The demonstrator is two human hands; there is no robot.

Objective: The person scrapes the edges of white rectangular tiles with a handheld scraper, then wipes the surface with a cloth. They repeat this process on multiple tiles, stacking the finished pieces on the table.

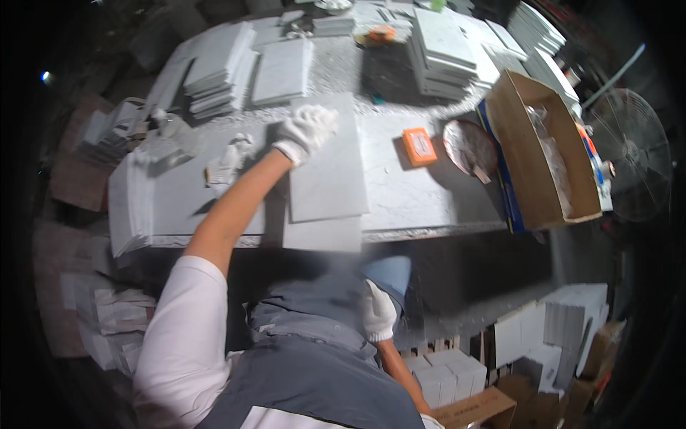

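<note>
A long pale stone slab point(327, 175) lies across the worktable, over another pale slab point(323, 234) whose near end shows. My left hand point(307, 134), in a white knit glove, is on the slab's upper left part. Its fingers look bent and bunched; what is under them, if anything, is hidden. My right hand point(379, 312), also gloved in white, hangs low beside my leg, below the table's front edge. Its fingers are partly hidden, and I see nothing in it. A crumpled white glove point(232, 159) rests on the table left of my left forearm.
Stacked slabs point(221, 68) stand at the far left, with another stack point(443, 50) at the far right. Right of the slab are an orange box point(419, 146), a round dish point(469, 148) and an open cardboard carton point(518, 143). A fan point(630, 154) stands beyond the carton.
</note>
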